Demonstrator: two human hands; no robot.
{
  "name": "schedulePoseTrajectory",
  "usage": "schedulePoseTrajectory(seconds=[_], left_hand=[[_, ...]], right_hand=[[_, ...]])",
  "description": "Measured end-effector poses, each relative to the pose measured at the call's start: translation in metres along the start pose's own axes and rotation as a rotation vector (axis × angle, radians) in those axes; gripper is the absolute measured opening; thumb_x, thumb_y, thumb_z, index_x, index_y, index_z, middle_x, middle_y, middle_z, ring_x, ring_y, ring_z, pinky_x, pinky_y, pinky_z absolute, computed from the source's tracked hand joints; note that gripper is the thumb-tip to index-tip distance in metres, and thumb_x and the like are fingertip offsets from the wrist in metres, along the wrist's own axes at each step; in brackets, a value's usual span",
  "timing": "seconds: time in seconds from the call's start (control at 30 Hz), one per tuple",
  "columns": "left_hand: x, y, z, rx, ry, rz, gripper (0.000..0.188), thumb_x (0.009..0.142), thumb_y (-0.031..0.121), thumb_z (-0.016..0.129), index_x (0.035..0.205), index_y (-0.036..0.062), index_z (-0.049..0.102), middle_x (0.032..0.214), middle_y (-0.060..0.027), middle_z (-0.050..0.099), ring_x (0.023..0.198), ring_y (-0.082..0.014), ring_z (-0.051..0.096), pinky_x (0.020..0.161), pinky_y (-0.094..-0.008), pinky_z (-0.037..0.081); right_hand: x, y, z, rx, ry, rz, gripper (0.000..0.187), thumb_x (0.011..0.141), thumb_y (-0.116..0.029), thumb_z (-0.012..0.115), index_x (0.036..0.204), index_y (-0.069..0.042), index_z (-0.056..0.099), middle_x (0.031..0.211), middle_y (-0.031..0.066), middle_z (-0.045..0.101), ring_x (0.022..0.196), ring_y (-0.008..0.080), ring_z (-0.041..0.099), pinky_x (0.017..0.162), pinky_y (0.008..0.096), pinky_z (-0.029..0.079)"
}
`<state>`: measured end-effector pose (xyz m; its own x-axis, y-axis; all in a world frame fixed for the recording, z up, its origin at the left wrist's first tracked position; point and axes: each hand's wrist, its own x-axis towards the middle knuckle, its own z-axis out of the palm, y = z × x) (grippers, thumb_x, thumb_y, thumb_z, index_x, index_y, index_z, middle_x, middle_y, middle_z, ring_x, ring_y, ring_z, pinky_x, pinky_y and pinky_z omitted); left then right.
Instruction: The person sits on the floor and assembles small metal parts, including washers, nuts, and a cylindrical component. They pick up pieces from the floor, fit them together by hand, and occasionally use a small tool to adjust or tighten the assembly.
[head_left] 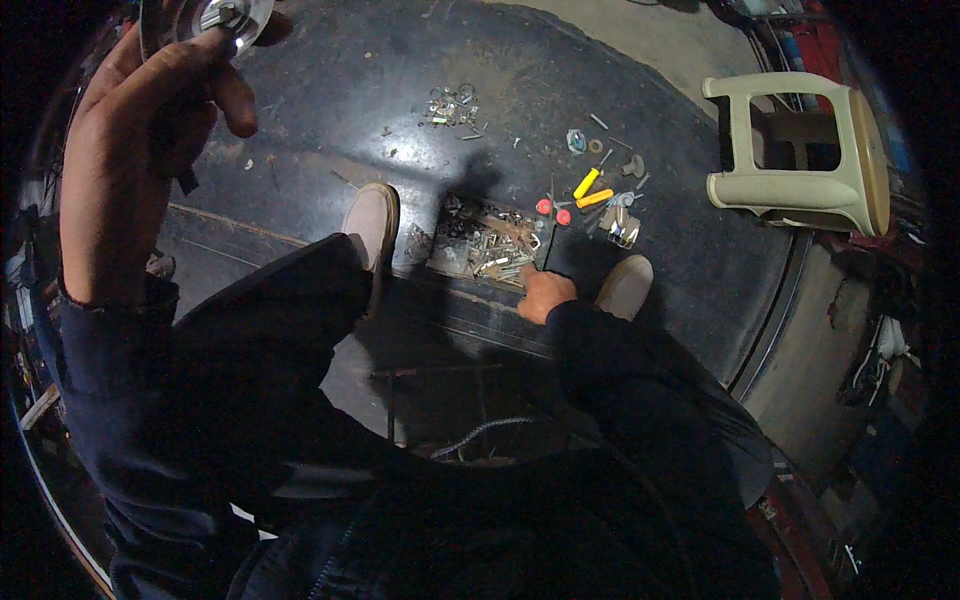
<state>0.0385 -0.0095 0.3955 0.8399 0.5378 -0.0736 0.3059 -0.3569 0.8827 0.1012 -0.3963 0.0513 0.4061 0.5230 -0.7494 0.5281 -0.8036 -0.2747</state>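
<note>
My left hand point(150, 130) is raised at the upper left, its fingers closed round a round shiny metal piece point(222, 22), cut off by the top edge of the view. My right hand point(547, 296) is low over the floor, at the near right corner of a shallow tray point(452, 262) of loose hardware. Its index finger reaches out to the pile of screws and bolts point(495, 255), apart from the curled other fingers. Nothing shows in its grasp. Darker small parts point(460, 215) fill the tray's far left part.
Right of the tray lie two red round pieces point(553, 210), yellow-handled screwdrivers point(587, 183) and a small container of parts point(622, 230). More small hardware point(453, 107) is scattered farther off. A cream plastic stool point(800, 150) lies on its side at the right. My shoes point(372, 225) flank the tray.
</note>
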Motion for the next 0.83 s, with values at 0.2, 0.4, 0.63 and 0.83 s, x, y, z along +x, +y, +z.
schedulePoseTrajectory(seconds=[0.2,0.4,0.63,0.83], left_hand=[[0.004,0.003,0.000,-0.006,-0.019,-0.050,0.041,0.101,0.022,0.052,0.138,0.0044,0.055,0.111,-0.0066,0.071,0.068,-0.0082,0.054,0.063,-0.0222,0.039],[-0.003,0.007,0.008,0.007,-0.020,0.040,0.039,0.101,0.021,0.052,0.137,0.0046,0.056,0.110,-0.0067,0.070,0.068,-0.0084,0.054,0.063,-0.0227,0.039],[0.004,0.005,0.002,0.009,0.002,-0.059,0.038,0.100,0.021,0.054,0.134,0.0049,0.057,0.105,-0.0056,0.071,0.066,-0.0071,0.053,0.059,-0.0214,0.037],[0.006,0.006,0.004,-0.007,-0.035,-0.003,0.041,0.100,0.027,0.057,0.136,0.0063,0.056,0.107,-0.0065,0.073,0.065,-0.0067,0.053,0.057,-0.0216,0.036]], right_hand=[[-0.001,-0.002,-0.008,-0.016,-0.067,0.010,0.046,0.078,-0.026,0.063,0.117,-0.002,0.055,0.103,0.0252,0.070,0.102,0.0442,0.066,0.087,0.0534,0.051],[0.003,-0.002,-0.023,0.035,-0.208,0.071,0.063,0.081,-0.037,0.062,0.130,0.001,0.054,0.117,0.0272,0.068,0.110,0.0422,0.065,0.095,0.0497,0.051],[0.007,0.002,-0.017,0.140,-0.288,0.031,0.048,0.092,-0.034,0.054,0.124,0.002,0.053,0.103,0.0267,0.070,0.100,0.0421,0.067,0.086,0.0502,0.050],[0.008,0.012,-0.011,0.259,-0.133,-0.140,0.038,0.093,-0.034,0.053,0.111,-0.002,0.066,0.096,0.0247,0.070,0.087,0.0397,0.069,0.080,0.0483,0.053]])
